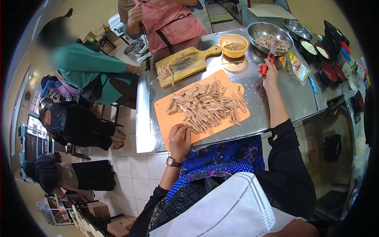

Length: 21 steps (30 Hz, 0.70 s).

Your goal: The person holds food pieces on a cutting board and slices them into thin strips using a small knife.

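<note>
My right hand (271,77) is raised above the metal table's right part, closed around the red handle of a knife (267,66). Its blade points away from me, towards the steel bowl. My left hand (179,140) rests at the near left edge of an orange cutting board (164,118), fingers curled together; whether anything is pinched in them is hidden. Right beside those fingertips lies a heap of light brown strips (205,104), spread over the board. The strips look like cut sausage or meat, but I cannot be sure.
Beyond lies a wooden board (189,59) with some strips, then a yellow bowl (233,44) and a steel bowl (262,31) of brown pieces. A colourful packet (294,66) and dark bowls (328,71) are on the right. A person in a red striped apron (173,21) stands opposite.
</note>
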Available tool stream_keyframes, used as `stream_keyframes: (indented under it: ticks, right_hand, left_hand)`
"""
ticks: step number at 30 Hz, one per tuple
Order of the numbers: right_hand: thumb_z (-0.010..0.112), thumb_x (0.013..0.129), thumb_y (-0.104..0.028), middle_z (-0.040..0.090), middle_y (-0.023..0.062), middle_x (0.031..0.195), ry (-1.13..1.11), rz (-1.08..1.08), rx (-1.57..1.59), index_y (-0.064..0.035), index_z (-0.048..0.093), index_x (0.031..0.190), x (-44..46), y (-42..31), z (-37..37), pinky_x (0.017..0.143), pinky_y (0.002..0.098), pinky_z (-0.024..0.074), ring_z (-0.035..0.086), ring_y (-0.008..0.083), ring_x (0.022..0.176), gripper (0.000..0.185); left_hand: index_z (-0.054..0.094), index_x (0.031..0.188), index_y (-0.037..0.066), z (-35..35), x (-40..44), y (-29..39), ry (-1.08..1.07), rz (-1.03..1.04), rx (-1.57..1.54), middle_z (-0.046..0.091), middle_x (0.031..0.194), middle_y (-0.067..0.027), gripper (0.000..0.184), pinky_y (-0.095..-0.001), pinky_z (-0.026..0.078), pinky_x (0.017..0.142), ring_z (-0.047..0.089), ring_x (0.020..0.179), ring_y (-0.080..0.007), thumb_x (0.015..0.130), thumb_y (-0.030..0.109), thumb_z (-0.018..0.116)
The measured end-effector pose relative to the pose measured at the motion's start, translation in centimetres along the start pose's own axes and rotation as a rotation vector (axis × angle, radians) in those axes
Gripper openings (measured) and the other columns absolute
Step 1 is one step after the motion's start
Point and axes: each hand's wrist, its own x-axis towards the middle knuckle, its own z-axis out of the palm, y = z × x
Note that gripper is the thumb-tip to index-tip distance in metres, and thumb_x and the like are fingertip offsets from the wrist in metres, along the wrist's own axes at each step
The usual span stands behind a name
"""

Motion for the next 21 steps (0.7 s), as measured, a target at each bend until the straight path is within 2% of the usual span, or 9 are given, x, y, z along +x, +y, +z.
stream_keyframes:
  ticks: [2,3,4,6,7,14,17,21]
  right_hand:
    - [0.064,0.102,-0.029,0.068,0.0068,0.079,-0.17,-0.113,-0.25,-0.0076,0.062,0.108,-1.7,-1.2,1.2,0.042,0.0233,0.0386,0.059,0.0102,0.053,0.022]
    - [0.067,0.1,-0.028,0.066,0.0032,0.072,-0.216,-0.165,-0.263,-0.0078,0.067,0.11,-1.7,-0.7,1.5,0.042,0.0219,0.0346,0.053,0.006,0.05,0.022]
    - [0.067,0.1,-0.028,0.066,0.0032,0.072,-0.222,-0.164,-0.26,-0.0078,0.067,0.11,-1.7,-0.4,1.6,0.042,0.0219,0.0346,0.053,0.006,0.05,0.022]
    - [0.068,0.1,-0.024,0.062,0.0012,0.068,-0.297,-0.132,-0.387,-0.0068,0.067,0.12,-2.1,0.1,1.8,0.042,0.0208,0.0325,0.049,0.0046,0.049,0.026]
    - [0.068,0.099,-0.021,0.06,-0.0002,0.065,-0.282,-0.13,-0.407,-0.0067,0.067,0.126,-2.4,0.4,2.1,0.042,0.02,0.0317,0.049,0.0044,0.048,0.031]
    - [0.066,0.098,-0.018,0.062,0.0011,0.066,-0.25,-0.02,-0.335,-0.0068,0.067,0.124,-2.8,0.1,2.1,0.04,0.0198,0.0303,0.047,0.0051,0.045,0.028]
    - [0.063,0.1,-0.021,0.062,0.0015,0.068,-0.193,0.039,-0.291,-0.009,0.064,0.121,-2.4,-0.5,1.6,0.039,0.0185,0.0304,0.048,0.0057,0.045,0.024]
    - [0.061,0.101,-0.019,0.066,0.0053,0.073,-0.159,0.022,-0.168,-0.0073,0.057,0.125,-1.1,-0.3,0.9,0.04,0.0217,0.0365,0.055,0.0097,0.048,0.027]
  left_hand:
    - [0.071,0.095,-0.001,-0.1,0.0,0.1,-0.001,-0.006,-0.002,0.069,0.098,-0.0138,0.012,-0.0409,0.054,0.081,0.067,0.092,-0.0323,0.084,0.0,0.076]
    - [0.071,0.095,-0.001,-0.1,0.0,0.1,-0.001,-0.001,-0.001,0.069,0.098,-0.0137,0.012,-0.0408,0.054,0.081,0.067,0.092,-0.0322,0.084,0.0,0.076]
    - [0.071,0.095,-0.001,-0.1,0.0,0.0,-0.001,0.004,0.002,0.069,0.098,-0.0137,0.012,-0.0407,0.054,0.081,0.067,0.093,-0.0322,0.084,0.0,0.076]
    - [0.071,0.095,-0.001,0.1,-0.1,-0.2,-0.002,-0.006,-0.005,0.069,0.098,-0.0137,0.012,-0.0408,0.054,0.08,0.067,0.092,-0.0323,0.084,0.0,0.076]
    - [0.071,0.094,-0.001,0.0,-0.1,-0.3,-0.01,-0.015,-0.018,0.069,0.098,-0.0137,0.011,-0.041,0.054,0.08,0.067,0.092,-0.0323,0.084,0.0,0.076]
    - [0.071,0.094,-0.002,0.1,-0.2,-0.2,0.001,-0.003,-0.024,0.069,0.097,-0.014,0.011,-0.0415,0.054,0.079,0.066,0.091,-0.033,0.084,0.0,0.075]
    - [0.071,0.093,-0.002,-0.1,-0.1,0.0,0.004,0.002,-0.003,0.069,0.097,-0.0142,0.011,-0.0413,0.054,0.079,0.066,0.09,-0.0331,0.084,0.0,0.076]
    - [0.071,0.093,-0.002,-0.1,-0.1,0.0,0.006,0.014,-0.007,0.069,0.097,-0.0141,0.011,-0.0413,0.054,0.079,0.067,0.09,-0.033,0.083,0.0,0.076]
